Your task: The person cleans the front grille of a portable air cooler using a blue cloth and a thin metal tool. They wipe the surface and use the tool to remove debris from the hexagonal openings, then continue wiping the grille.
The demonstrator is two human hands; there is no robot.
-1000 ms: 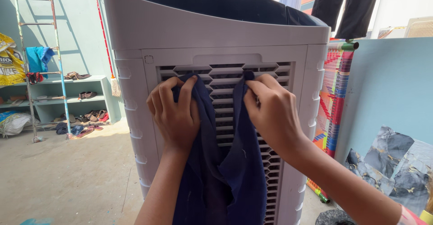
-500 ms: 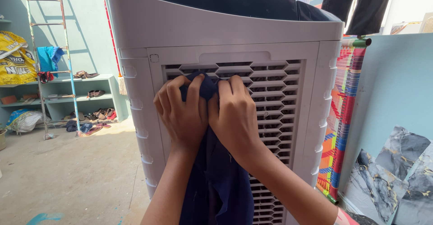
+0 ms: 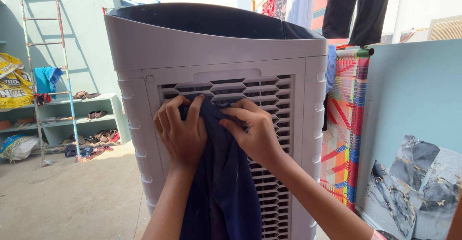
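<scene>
A tall light-grey air cooler [image 3: 216, 47] stands in front of me, its slatted grille [image 3: 269, 105] facing me. A dark blue cloth [image 3: 224, 187] hangs down against the grille. My left hand [image 3: 180, 132] is closed on the cloth's upper left part and presses it to the slats. Beside it, my right hand [image 3: 255, 132] grips the cloth's upper right edge against the grille. The two hands sit close together, almost touching.
A metal ladder [image 3: 45, 71] leans on the left wall beside shelves with shoes [image 3: 89, 110]. A rolled striped mat [image 3: 349, 124] stands right of the cooler. Marble-patterned tiles [image 3: 414, 187] lean on the blue wall. Dark clothes [image 3: 356, 9] hang overhead.
My hands came together from apart on the grille, bunching the cloth. My right hand has since shifted slightly right and loosened its fingers. The camera view tilted up a little.
</scene>
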